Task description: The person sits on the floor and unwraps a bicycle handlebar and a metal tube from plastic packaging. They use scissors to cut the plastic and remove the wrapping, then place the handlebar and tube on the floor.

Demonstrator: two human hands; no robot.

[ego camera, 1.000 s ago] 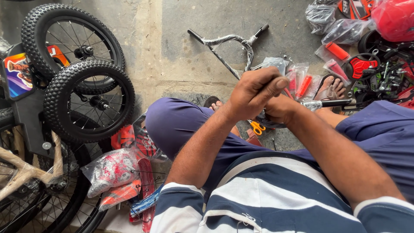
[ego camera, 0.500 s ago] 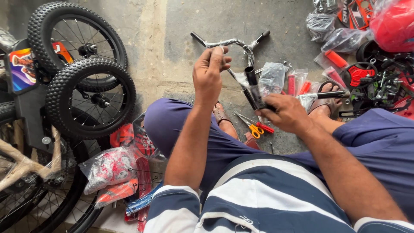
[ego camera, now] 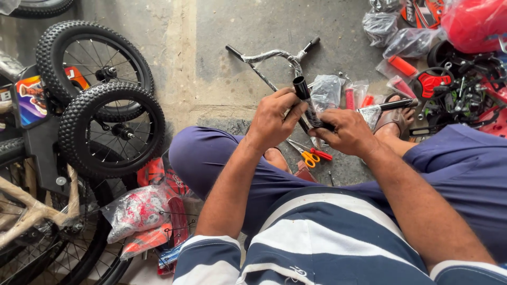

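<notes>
Over the lap, a short black metal tube (ego camera: 303, 95) is gripped between both hands

At far left, two small black knobbly-tyred spoked wheels (ego camera: 112, 131) are stacked on the grey concrete floor (ego camera: 211, 68); the left hand (ego camera: 273, 120) is curled round the tube's upper part, the right hand (ego camera: 346, 132) closed on its lower end. It is judged rigid, light and smooth, best held along the shaft. Orange-handled scissors (ego camera: 309, 156) lie below, red plastic parts (ego camera: 433, 82) crowd the right

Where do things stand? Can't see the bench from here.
Left hand and right hand both grip the black tube. Tube tilted, open end up. Scissors on floor below, handlebar beyond; neither touching.
</notes>
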